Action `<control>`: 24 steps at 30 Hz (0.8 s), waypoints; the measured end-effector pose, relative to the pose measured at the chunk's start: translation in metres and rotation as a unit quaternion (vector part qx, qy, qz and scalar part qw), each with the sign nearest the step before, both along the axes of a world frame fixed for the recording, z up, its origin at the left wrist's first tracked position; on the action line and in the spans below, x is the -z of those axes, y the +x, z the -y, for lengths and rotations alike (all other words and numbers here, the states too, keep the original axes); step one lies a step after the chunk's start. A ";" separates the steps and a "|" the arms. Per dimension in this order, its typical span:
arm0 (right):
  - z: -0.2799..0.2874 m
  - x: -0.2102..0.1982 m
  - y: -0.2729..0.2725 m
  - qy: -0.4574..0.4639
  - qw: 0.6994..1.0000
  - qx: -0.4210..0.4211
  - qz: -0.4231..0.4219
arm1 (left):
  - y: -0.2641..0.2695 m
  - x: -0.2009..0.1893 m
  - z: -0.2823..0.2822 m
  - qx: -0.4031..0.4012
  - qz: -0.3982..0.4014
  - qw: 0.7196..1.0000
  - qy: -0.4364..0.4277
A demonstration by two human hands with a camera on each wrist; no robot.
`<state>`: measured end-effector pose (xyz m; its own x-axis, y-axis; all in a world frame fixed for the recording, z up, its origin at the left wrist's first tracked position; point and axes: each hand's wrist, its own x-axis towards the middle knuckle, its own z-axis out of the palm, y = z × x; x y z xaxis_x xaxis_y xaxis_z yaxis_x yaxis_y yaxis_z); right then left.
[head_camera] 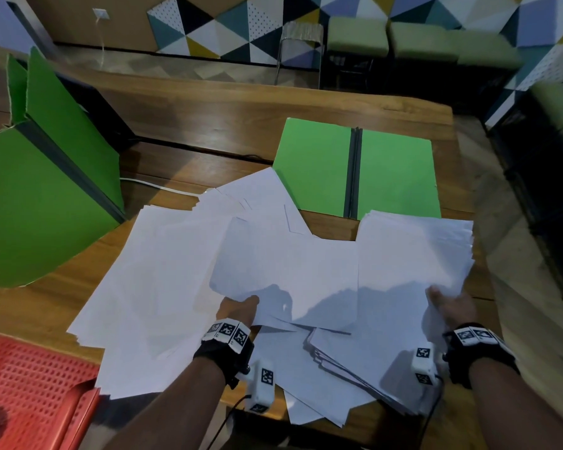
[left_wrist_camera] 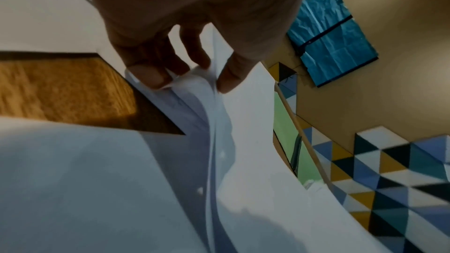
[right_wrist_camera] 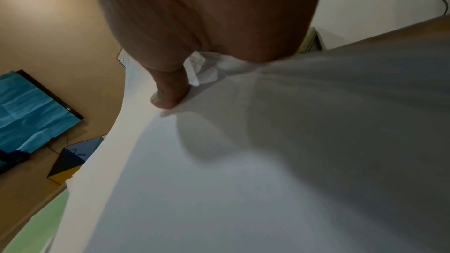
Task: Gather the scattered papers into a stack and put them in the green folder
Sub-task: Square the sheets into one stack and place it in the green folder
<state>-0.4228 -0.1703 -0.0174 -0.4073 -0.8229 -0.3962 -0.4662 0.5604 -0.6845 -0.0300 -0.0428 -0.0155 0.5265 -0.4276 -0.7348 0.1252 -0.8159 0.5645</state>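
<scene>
The person is gathering loose white papers (head_camera: 163, 287) that are lying fanned and overlapping across the wooden desk (head_camera: 241, 125), and both hands are working at the near edges, probably because the sheets are easiest to slide together from there. The left hand (head_camera: 239, 308) is pinching a few sheets (head_camera: 283, 264) by their near edge; in the left wrist view its fingertips (left_wrist_camera: 151, 76) are curling under the paper while the thumb is pressing on top, so its grip is narrow and is holding those sheets lifted off the pile. The right hand (head_camera: 450, 306) is taking hold of a thicker bundle (head_camera: 413, 251) at its near right corner; the right wrist view is showing the thumb (right_wrist_camera: 168, 93) bearing down on the top sheet, so that grip is holding the bundle too, though the fingers beneath are hidden. Holding each lot by one edge seems meant to let the two be brought over one another and squared up. The green folder (head_camera: 358, 167) is lying open and flat just beyond the papers, its dark spine running down the middle, evidently set ready to take the stack. More sheets (head_camera: 332, 378) are lying untidily near the desk's front edge, so the gathering looks well short of done. Another green folder (head_camera: 39, 196) is standing at the left, and a red perforated tray (head_camera: 30, 384) is sitting at the near left corner.
</scene>
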 end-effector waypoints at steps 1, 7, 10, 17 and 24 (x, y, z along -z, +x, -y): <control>0.001 0.002 -0.001 -0.001 1.000 -0.003 -0.002 | 0.000 0.002 0.001 -0.031 -0.009 0.999 -0.016; 0.002 0.006 -0.003 0.004 1.000 0.001 0.003 | -0.004 -0.004 0.005 -0.126 -0.051 0.989 -0.061; 0.003 0.006 -0.002 0.000 1.000 0.009 0.008 | -0.003 -0.004 0.002 -0.080 -0.008 0.996 -0.044; 0.008 -0.001 0.005 0.000 1.000 -0.013 -0.002 | 0.067 -0.022 0.011 -0.058 0.109 0.991 -0.046; 0.008 0.006 0.006 -0.020 0.999 -0.025 -0.004 | 0.110 -0.012 -0.016 -0.088 0.164 0.982 0.005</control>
